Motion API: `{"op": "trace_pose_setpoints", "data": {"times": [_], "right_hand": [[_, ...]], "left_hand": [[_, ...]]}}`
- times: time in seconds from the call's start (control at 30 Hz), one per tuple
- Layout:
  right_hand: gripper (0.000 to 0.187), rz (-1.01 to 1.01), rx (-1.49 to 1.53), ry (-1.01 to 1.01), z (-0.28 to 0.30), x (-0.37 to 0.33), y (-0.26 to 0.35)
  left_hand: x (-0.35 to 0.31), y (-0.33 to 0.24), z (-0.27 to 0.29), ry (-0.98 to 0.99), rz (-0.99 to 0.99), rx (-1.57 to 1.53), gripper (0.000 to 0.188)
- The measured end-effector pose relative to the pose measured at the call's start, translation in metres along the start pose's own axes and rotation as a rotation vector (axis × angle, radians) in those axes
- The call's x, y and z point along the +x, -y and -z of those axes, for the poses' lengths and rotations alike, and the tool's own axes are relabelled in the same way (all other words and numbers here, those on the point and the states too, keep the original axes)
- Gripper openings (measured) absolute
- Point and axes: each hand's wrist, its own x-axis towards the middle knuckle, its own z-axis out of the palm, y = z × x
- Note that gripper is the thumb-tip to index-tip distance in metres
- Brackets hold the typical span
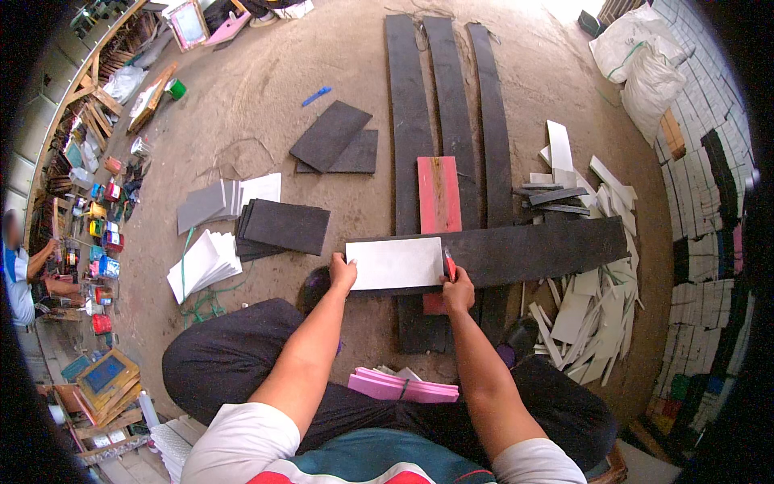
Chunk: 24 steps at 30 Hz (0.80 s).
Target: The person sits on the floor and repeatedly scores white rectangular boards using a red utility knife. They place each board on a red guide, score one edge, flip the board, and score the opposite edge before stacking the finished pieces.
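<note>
A white rectangular sheet [393,263] lies on a long black foam-like strip [540,250] that runs crosswise before me. My left hand [343,274] is closed at the sheet's left edge, thumb on top; its other fingers are partly hidden. At the right edge, my right hand [458,290] grips a red-handled cutter knife [450,264], its tip beside the sheet's upper right corner. Beneath the black strip lies a red board [439,194], showing above and below it.
Three long black strips [411,97] stretch away from me. Left are black rectangles [284,226] and white sheets [205,262]; right, white offcuts [584,315]. A pink bundle [403,385] lies between my legs. Another person [20,274] sits far left by paint cans [109,266].
</note>
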Motion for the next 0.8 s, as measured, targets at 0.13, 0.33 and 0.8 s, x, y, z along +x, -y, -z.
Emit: {"op": "trace_pose_setpoints", "data": {"times": [0.13,0.33,0.8], "right_hand": [[0.044,-0.116,-0.053,0.025,0.004,0.001,0.004],[0.045,-0.175,-0.077,0.080,0.008,0.007,0.004],[0.047,-0.064,0.057,0.080,0.012,0.004,0.004]], "left_hand": [[-0.022,-0.013,-0.005,-0.050,-0.014,-0.023,0.052],[-0.062,-0.046,-0.020,-0.299,-0.451,0.333,0.057],[-0.102,-0.133,-0.069,0.417,-0.915,1.005,0.079]]}}
